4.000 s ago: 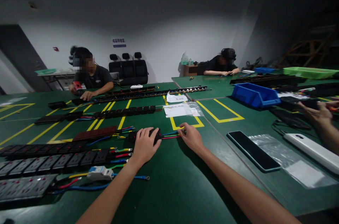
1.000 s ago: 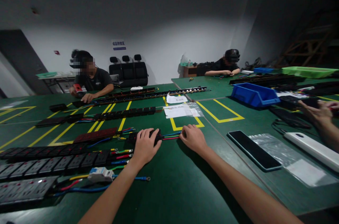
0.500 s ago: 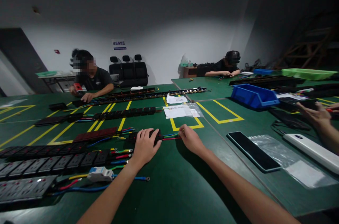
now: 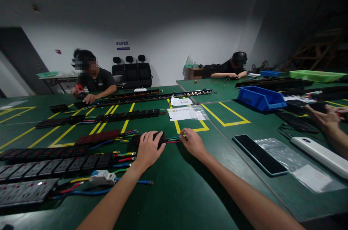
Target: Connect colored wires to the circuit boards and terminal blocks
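My left hand (image 4: 148, 147) lies closed over a small black socket module (image 4: 161, 138) on the green table (image 4: 174, 193), pressing it down. Red, blue and green wires (image 4: 172, 139) run out of the module's right end. My right hand (image 4: 192, 143) pinches the ends of those wires between thumb and fingers, close to a yellow floor-tape line. Rows of black socket strips (image 4: 62, 164) with coloured leads lie to the left of my left hand, and a small white breaker (image 4: 102, 177) sits in front of them.
A phone (image 4: 259, 154) and a white power strip (image 4: 320, 154) on plastic film lie at the right, beside another person's hand (image 4: 323, 117). A blue bin (image 4: 261, 98) and paper sheets (image 4: 185, 113) sit farther back. Two people work at the far tables.
My right hand has slid a little left along the wires toward the module. My left hand has stayed on the module.
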A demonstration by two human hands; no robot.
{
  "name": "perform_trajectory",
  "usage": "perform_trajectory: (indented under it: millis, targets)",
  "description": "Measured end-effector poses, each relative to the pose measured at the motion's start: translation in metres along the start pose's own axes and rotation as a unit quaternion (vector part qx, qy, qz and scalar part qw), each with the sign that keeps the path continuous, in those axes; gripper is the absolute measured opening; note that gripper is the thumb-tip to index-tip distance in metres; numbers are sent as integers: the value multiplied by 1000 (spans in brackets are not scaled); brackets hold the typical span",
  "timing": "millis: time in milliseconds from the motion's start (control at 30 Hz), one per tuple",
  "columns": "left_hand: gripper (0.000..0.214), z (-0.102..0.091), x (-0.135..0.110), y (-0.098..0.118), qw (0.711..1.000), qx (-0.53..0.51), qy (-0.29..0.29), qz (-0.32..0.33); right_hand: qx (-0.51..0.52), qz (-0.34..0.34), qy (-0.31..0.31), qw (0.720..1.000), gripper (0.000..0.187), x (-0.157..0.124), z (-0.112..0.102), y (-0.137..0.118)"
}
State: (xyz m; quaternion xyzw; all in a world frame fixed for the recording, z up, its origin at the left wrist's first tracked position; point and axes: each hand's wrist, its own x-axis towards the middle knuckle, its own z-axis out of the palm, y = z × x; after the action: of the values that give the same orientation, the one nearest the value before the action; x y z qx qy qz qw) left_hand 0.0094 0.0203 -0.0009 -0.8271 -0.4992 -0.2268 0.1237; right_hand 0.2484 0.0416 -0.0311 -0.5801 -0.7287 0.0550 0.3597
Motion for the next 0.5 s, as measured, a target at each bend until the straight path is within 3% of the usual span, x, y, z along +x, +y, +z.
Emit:
perform_trajectory:
  millis: [333,500]
  targets:
    - [45,0,0,1,1000,12,-2,1,19,-51,51,997,10,0,-1,-6]
    - [45,-1,0,1,1000,8,1,2,-26,-87,41,995,15,0,-5,-8]
